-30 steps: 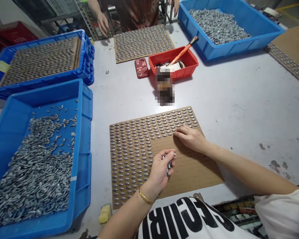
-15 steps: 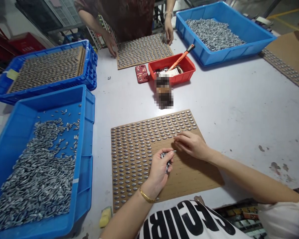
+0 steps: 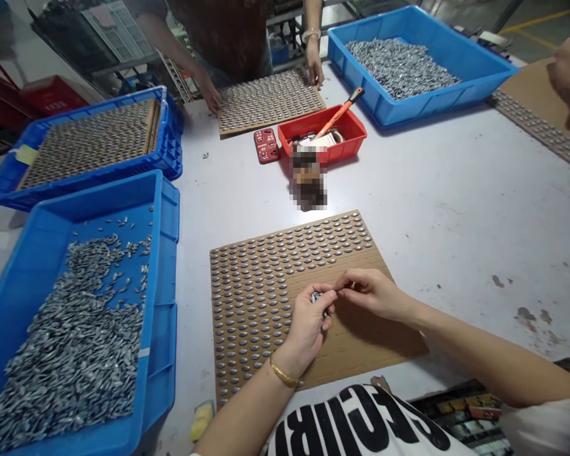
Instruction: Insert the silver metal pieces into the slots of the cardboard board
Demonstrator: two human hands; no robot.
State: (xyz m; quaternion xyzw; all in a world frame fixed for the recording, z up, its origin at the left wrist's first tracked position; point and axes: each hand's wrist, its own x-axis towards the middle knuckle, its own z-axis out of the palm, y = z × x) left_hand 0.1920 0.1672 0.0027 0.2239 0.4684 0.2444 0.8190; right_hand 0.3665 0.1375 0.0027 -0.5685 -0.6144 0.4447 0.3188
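A brown slotted board [image 3: 361, 335] lies in front of me, its far rows and left part filled with small grey metal pieces. My left hand [image 3: 308, 324], with a gold bracelet on the wrist, is closed round a bunch of those metal pieces [image 3: 319, 297] over the board's middle. My right hand [image 3: 371, 292] meets it from the right, fingertips pinched at the bunch. The board's near right area shows bare slots.
A blue bin [image 3: 161, 253] of loose metal pieces stands at my left, another blue bin [image 3: 168, 136] with filled boards behind it. A red tray [image 3: 349, 130] with an orange-handled tool, a third blue bin [image 3: 479, 69], and another person's hands on a filled board [image 3: 268, 101] lie across the table.
My right hand left the board's filled rows and came back to my left hand, pinching at the bunch. The view tilted slightly; the other person's hands now rest on the far board.
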